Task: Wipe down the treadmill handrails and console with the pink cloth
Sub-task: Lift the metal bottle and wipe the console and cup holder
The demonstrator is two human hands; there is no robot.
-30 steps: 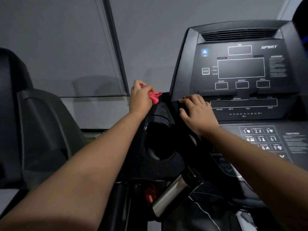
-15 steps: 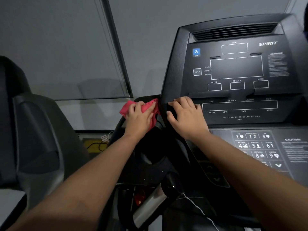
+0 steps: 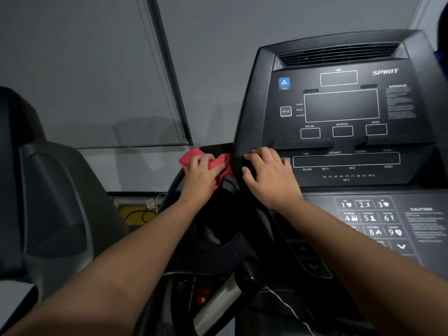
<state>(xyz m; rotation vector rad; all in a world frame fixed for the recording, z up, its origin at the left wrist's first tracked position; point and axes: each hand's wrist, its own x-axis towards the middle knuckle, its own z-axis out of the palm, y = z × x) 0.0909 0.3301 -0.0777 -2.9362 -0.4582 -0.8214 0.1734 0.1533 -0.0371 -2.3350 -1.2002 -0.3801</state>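
Observation:
The pink cloth (image 3: 190, 159) lies on the upper rim of the black side tray (image 3: 218, 224), just left of the treadmill console (image 3: 339, 105). My left hand (image 3: 202, 177) covers the cloth with bent fingers, gripping it against the rim; pink shows past both sides of the hand. My right hand (image 3: 269, 178) rests on the console's left edge, with the fingers on the front face and the thumb down the side. A silver handrail grip (image 3: 218, 306) sits low in the middle, between my forearms.
A number keypad (image 3: 371, 217) lies under my right forearm. A neighbouring dark machine (image 3: 48, 202) stands close on the left. A yellow item with cables (image 3: 135, 214) lies behind. A red safety key (image 3: 202, 292) and white cord (image 3: 291, 309) hang below.
My left hand came down from the top corner beside the console onto the tray rim, and the bunched cloth is now spread under it. The right hand stayed on the console edge.

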